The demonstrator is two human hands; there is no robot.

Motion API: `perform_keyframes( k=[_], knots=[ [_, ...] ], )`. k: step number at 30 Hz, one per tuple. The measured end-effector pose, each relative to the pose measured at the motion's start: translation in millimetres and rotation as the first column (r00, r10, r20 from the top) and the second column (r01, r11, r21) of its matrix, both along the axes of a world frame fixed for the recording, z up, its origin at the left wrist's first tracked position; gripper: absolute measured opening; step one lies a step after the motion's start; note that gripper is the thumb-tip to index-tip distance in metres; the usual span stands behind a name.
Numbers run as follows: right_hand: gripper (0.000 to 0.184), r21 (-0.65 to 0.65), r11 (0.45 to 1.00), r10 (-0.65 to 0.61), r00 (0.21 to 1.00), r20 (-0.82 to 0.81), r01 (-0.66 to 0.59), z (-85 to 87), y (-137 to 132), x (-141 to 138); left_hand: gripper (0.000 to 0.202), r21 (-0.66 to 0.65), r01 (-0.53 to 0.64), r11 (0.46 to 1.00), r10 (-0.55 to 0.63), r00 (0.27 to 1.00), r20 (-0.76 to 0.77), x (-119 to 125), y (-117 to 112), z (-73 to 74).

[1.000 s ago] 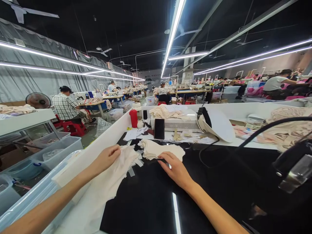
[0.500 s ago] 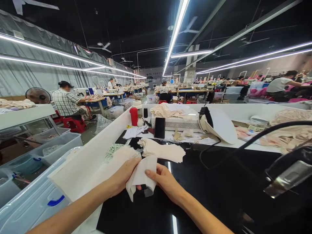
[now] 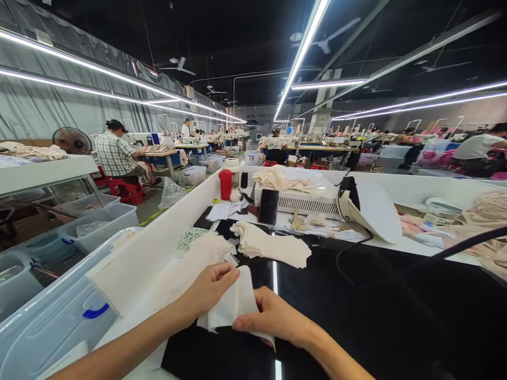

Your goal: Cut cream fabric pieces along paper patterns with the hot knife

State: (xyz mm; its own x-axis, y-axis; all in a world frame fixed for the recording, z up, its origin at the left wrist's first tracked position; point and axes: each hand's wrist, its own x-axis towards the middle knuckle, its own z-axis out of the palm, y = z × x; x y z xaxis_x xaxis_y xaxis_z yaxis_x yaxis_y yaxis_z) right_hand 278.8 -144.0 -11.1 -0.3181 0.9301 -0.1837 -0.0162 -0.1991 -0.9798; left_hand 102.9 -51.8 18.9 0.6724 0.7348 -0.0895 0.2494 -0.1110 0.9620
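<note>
- A white cloth piece (image 3: 227, 311) is held by both hands above the near part of the black tabletop (image 3: 336, 311), toward the left edge of the black surface.
- Its upper part is pinched by the left hand (image 3: 212, 287), thumb and forefinger brought close together over the fabric.
- The lower right of the piece is gripped by the right hand (image 3: 279, 316); the thumb is laid across the front, the other fingers are partly hidden behind the cloth.
- A fold is seen in the piece; a loose corner is left hanging below the right hand.
- A stack of cream cloth pieces (image 3: 273, 245) is laid on the black surface just beyond the hands, its layers slightly fanned at the ends.
- A pale cloth heap (image 3: 206, 250) is spread to the left of the stack, with a tangle of pale green string (image 3: 190, 240) at its far left side.
- Behind the stack, a dark phone (image 3: 268, 207) is leaned upright against a white vented box (image 3: 309, 203); crumpled cream cloth (image 3: 281, 178) is piled on top of the box.
- Left of the phone, a red cup (image 3: 225, 184) is stood near the white side wall (image 3: 170, 221).
</note>
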Motion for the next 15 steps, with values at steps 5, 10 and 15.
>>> perform_keyframes(
  k=[5,10,15],
  knots=[
    [0.051,-0.06,0.997,-0.043,0.997,0.06,0.047,4.2,-2,0,0.053,-0.034,-0.074,0.997,0.077,0.993,0.084,-3,1,-2.7],
    [0.05,-0.093,0.992,-0.085,0.996,0.031,0.087,8.2,-3,-1,0.055,-0.121,-0.148,0.982,0.167,0.97,0.174,-4,10,0.7],
    [0.048,-0.048,0.994,-0.097,0.995,0.036,0.099,11.4,-1,-2,0.058,-0.156,-0.222,0.963,0.252,0.944,0.215,-12,21,12.7]
  ],
)
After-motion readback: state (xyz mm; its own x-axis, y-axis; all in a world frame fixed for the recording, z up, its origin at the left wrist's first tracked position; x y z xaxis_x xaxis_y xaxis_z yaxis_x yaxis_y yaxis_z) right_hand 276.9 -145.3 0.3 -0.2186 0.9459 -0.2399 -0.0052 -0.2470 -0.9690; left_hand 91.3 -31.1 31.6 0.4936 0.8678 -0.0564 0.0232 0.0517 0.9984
